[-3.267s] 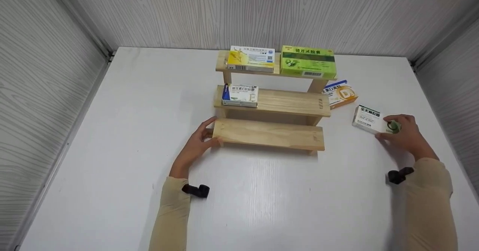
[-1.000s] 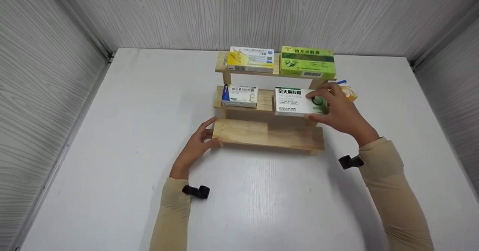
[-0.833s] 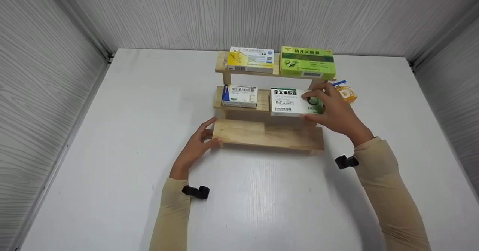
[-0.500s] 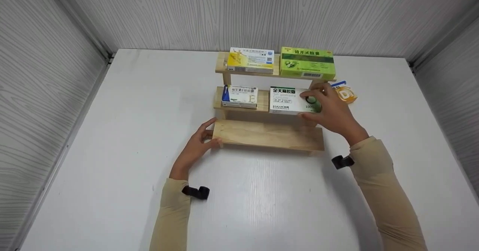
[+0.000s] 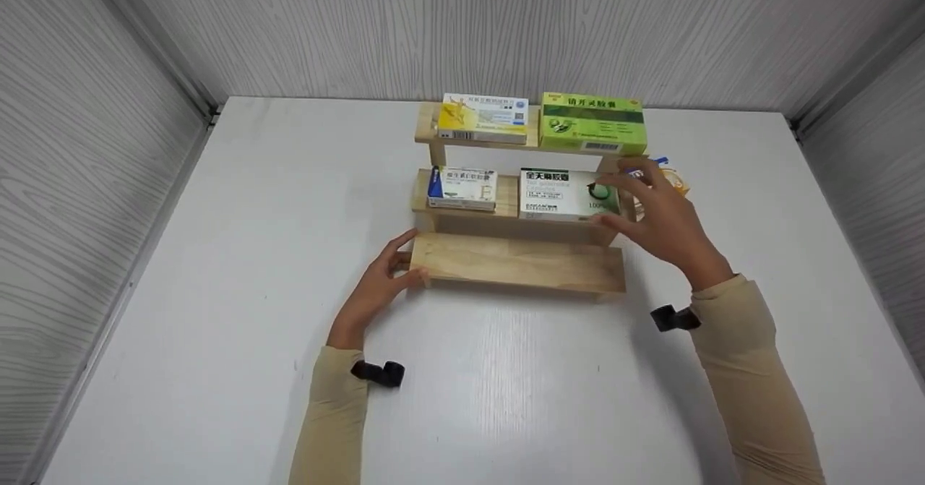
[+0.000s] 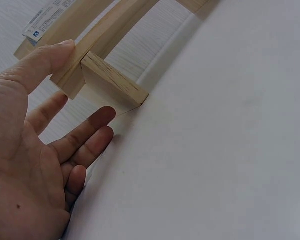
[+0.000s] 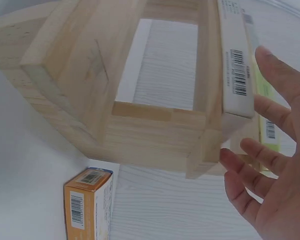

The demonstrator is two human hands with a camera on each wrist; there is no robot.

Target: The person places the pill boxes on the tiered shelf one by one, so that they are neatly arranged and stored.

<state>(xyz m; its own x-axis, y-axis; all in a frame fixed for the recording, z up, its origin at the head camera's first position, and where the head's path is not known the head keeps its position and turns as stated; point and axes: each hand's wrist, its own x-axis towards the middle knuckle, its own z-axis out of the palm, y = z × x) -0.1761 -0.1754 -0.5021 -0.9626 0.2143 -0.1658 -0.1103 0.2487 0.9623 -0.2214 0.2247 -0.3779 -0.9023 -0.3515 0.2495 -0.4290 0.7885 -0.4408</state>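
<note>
My left hand (image 5: 376,286) grips the left end of the lowest step of a three-tier wooden stand (image 5: 513,261), thumb at the front corner and index finger behind. In the left wrist view its other fingers extend below the step. On the middle step's right half lies a white and green medicine box (image 5: 556,192). Around that box's right end my right hand (image 5: 668,225) has its fingers spread; the right wrist view shows the thumb apart from the box (image 7: 237,65). A white and blue medicine box (image 5: 462,189) lies to its left on the same step.
The top step bears a yellow and white box (image 5: 483,118) and a larger green box (image 5: 592,123). Behind my right hand, an orange and white box (image 7: 82,205) rests on the white table (image 5: 498,384), partly hidden in the head view. Grained panels enclose the table.
My right hand carried the white and green box from the table at right onto the middle step, then loosened its fingers and drew back slightly right. The left hand has stayed put.
</note>
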